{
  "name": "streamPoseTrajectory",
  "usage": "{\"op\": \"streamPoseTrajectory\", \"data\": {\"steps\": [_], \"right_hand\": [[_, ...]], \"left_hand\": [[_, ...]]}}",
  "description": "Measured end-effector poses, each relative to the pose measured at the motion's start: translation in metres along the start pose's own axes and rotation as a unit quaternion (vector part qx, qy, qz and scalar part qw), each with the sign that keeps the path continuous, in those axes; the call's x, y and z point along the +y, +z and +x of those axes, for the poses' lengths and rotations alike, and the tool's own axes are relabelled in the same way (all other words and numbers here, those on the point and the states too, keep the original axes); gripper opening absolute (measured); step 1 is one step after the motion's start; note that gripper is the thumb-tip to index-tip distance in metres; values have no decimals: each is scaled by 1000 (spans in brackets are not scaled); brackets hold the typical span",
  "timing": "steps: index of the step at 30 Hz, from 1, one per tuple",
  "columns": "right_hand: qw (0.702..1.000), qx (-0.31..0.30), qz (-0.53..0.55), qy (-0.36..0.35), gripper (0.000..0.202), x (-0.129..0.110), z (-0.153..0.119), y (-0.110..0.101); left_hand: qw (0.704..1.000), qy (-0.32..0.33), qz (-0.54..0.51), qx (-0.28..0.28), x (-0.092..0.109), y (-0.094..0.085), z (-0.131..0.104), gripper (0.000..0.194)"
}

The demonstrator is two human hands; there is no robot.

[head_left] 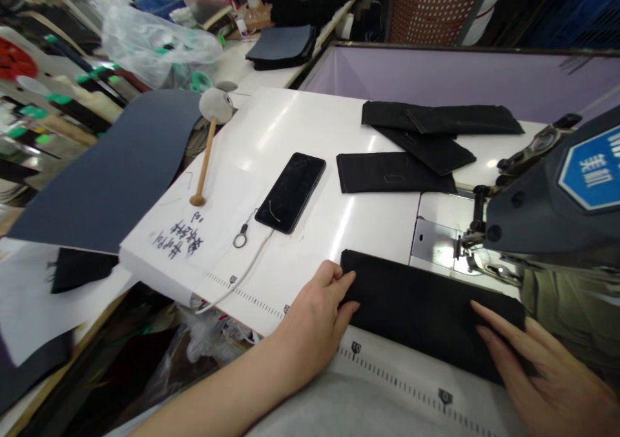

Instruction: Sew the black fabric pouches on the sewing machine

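A flat black rectangular fabric piece [411, 308] lies near the table's front edge, beside the printed ruler marks. My left hand [322, 311] grips its left end, thumb and index finger at the edge and the other fingers curled. On the right end rests my right hand [537, 359], its fingers extended over the fabric and slightly apart. Behind the piece is the sewing machine's metal plate [433, 237], with the grey machine head [557, 211] to the right. Several similar black pieces [402, 172] lie overlapping farther back on the white table.
A black phone [293, 192] with a ring strap and a white cable [252, 266] sits mid-table. To its left is a wooden-handled mallet [207, 159]. Thread spools [72, 111] and a dark sheet [116, 166] are at the left. A purple partition [411, 75] stands behind.
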State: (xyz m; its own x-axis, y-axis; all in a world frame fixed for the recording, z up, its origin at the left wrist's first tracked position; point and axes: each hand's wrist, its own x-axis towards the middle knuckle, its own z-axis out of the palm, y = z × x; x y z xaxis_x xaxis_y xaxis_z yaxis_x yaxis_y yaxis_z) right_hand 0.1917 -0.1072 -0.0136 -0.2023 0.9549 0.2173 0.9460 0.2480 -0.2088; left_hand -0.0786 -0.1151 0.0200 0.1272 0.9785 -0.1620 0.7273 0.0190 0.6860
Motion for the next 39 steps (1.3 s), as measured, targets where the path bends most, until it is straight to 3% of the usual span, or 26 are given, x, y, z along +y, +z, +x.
{"op": "streamPoseTrajectory", "data": {"steps": [8, 16, 26, 39], "right_hand": [[994, -21, 104, 38, 29, -14, 13, -15], [986, -25, 148, 66, 24, -15, 13, -16], [983, -16, 166, 72, 24, -14, 13, -14], [979, -47, 177, 94, 24, -14, 17, -12]], "left_hand": [[996, 60, 55, 39, -7, 3, 5, 25], [992, 100, 59, 58, -11, 4, 7, 27], [988, 105, 87, 66, -14, 5, 7, 28], [986, 116, 88, 78, -15, 5, 7, 28]]}}
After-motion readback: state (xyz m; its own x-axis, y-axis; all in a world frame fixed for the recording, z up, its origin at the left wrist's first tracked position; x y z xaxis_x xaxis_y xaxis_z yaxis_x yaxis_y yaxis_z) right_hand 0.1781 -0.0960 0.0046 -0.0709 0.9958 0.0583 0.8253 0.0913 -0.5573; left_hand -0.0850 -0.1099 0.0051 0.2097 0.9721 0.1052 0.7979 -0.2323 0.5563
